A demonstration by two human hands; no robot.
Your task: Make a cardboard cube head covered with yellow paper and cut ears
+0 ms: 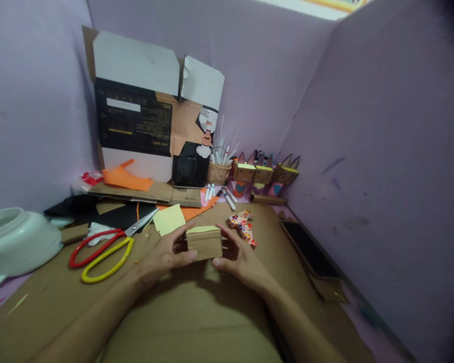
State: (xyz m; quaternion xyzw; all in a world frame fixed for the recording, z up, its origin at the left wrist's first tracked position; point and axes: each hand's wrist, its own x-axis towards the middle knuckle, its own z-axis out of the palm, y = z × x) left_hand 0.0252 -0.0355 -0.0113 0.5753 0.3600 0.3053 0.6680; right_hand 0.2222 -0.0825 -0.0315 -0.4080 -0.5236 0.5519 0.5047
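A small cardboard box (pixel 204 243) with a pale yellow top is held between both my hands above a brown cardboard sheet (pixel 196 312). My left hand (pixel 165 254) grips its left side, thumb along the front. My right hand (pixel 237 257) grips its right side, fingers curled round it. A pale yellow paper square (pixel 169 220) lies just behind my left hand. A flower-patterned glue gun (pixel 242 226) lies just behind my right hand.
Scissors (pixel 104 248) with red and yellow handles lie at the left, next to a white bowl (pixel 17 241). A printed cardboard panel (pixel 151 116), orange paper (pixel 124 178), a basket of pens (pixel 219 169) and three similar small boxes (pixel 264 174) stand at the back. A black phone (pixel 310 248) lies at the right.
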